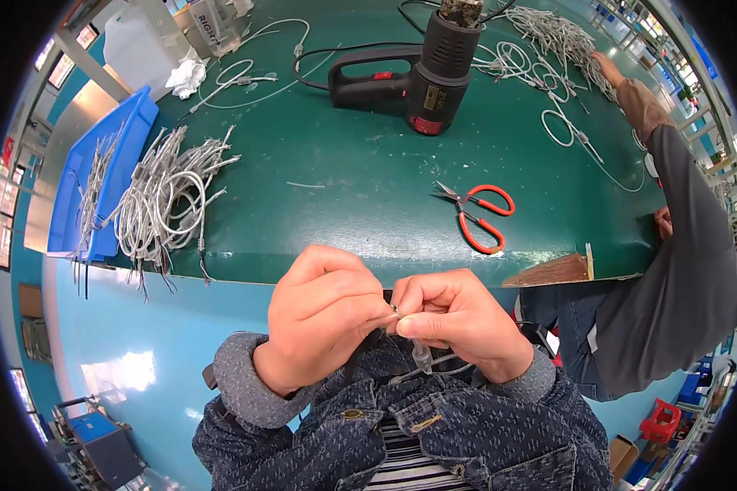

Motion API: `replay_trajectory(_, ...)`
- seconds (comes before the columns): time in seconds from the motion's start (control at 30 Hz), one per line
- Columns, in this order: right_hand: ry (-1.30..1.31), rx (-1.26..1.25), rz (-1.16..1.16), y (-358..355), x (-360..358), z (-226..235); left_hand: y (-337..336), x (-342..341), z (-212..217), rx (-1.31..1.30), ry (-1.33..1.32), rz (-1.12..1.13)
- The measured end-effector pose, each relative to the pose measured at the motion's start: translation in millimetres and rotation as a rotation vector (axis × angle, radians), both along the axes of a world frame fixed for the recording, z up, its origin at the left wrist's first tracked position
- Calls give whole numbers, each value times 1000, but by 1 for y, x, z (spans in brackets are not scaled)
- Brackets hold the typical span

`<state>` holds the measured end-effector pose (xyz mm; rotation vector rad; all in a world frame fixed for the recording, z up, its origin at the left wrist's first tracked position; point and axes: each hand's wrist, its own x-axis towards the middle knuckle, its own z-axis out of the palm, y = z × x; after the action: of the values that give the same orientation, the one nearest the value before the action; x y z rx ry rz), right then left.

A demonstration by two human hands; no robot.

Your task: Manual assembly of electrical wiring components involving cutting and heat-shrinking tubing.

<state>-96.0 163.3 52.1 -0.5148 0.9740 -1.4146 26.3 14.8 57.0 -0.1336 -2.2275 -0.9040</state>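
My left hand [323,315] and my right hand [458,319] meet close to my chest, below the near edge of the green table [360,172]. Both pinch the end of a thin grey cable [422,360]. A small clear connector piece hangs under my right fingers, and the cable's loose length runs down over my denim jacket. The exact tip between my fingertips is hidden by the fingers.
A bundle of grey cables [168,200] lies at the table's left, beside a blue tray [119,143] with more. Orange-handled scissors [479,213] and a black heat gun [418,74] sit farther out. A co-worker in a grey sleeve [671,237] reaches to another cable pile [561,37] at the right.
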Motion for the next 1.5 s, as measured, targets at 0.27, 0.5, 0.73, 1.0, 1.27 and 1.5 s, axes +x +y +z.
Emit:
replay_trajectory(0.27, 51, -56, -36, -1, -1, -2, 5, 2, -3, -1, 33, 74)
replay_trajectory(0.5, 168, -126, -100, -4, 2, -4, 6, 0, -13, 217, -7, 82)
replay_trajectory(0.73, 164, -126, -138, -4, 2, -9, 7, 1, -12, 187, 6, 98)
replay_trajectory(1.0, 198, -114, -163, -4, 3, -11, 8, 0, -12, 246, -45, 117)
replay_trajectory(1.27, 447, -98, -171, -3, 1, -8, 9, 1, -14, 294, -70, 117)
replay_trajectory(1.5, 907, -90, -231, -5, 5, 0, 4, 3, -14, 272, -87, 78)
